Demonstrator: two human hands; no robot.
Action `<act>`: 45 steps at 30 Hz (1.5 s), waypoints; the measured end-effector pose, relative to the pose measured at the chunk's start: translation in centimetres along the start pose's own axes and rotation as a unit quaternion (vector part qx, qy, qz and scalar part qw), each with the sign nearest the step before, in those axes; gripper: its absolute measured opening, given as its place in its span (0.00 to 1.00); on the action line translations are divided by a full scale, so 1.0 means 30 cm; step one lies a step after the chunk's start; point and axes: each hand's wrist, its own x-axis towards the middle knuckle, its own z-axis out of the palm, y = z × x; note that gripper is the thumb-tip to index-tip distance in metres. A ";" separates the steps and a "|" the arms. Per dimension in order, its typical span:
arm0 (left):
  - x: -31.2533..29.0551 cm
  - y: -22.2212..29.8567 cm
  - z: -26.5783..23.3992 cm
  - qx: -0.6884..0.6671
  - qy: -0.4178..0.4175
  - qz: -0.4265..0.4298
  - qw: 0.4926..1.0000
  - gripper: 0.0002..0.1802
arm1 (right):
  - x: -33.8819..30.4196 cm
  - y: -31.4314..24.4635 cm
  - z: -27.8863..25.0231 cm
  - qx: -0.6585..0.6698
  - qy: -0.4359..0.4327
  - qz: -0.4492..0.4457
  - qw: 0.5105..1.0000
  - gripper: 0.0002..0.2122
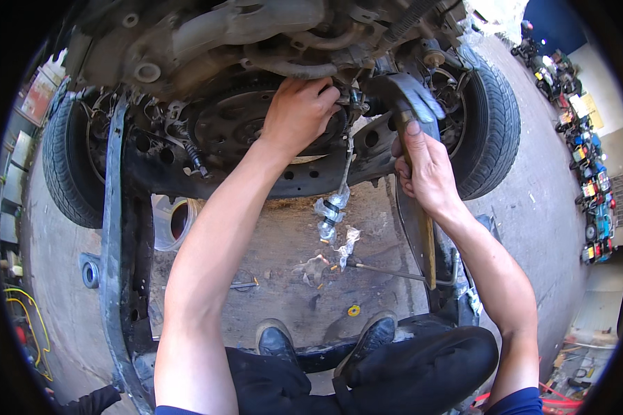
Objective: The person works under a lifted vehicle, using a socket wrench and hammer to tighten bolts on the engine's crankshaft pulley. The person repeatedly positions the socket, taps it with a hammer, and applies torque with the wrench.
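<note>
My right hand [426, 166] grips the wooden handle of a hammer [429, 242], its thumb lying along the wood near the head. The grey metal hammer head [412, 97] is raised beside the engine parts, blurred by motion. Up against the underside of the engine [249, 31], my left hand [299, 114] has its fingers curled; what they hold is hidden. Behind that hand sits a large round dark flywheel [228, 121], partly covered by my wrist. Just right of the fingers is a small metal fitting [356, 102], from which a cable wrapped in plastic [332, 207] hangs down.
Tyres stand at left [69, 159] and right [495, 124]. A frame rail [111, 256] runs down the left side. On the floor lie a clear bucket [166, 228], a yellow ring [354, 311], a thin rod [387, 272] and scraps. Motorbikes [588, 166] line the far right.
</note>
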 end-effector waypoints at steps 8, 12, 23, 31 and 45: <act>-0.011 -0.009 0.018 -0.010 0.049 -0.006 0.999 0.09 | 0.066 -0.001 0.063 -0.112 0.021 -0.032 0.993 0.31; -0.012 -0.012 0.024 -0.014 0.030 -0.018 0.999 0.09 | 0.062 0.001 0.073 -0.097 0.029 -0.040 0.994 0.32; -0.006 -0.011 0.032 -0.023 0.044 -0.032 0.998 0.12 | 0.068 0.020 0.090 -0.099 0.053 -0.038 0.993 0.31; -0.004 -0.007 0.029 -0.030 0.047 -0.035 0.998 0.13 | 0.063 0.028 0.095 -0.153 0.059 -0.110 0.980 0.30; 0.006 -0.010 0.020 -0.041 0.032 -0.028 0.998 0.12 | 0.056 0.027 0.079 -0.119 0.066 -0.078 0.988 0.31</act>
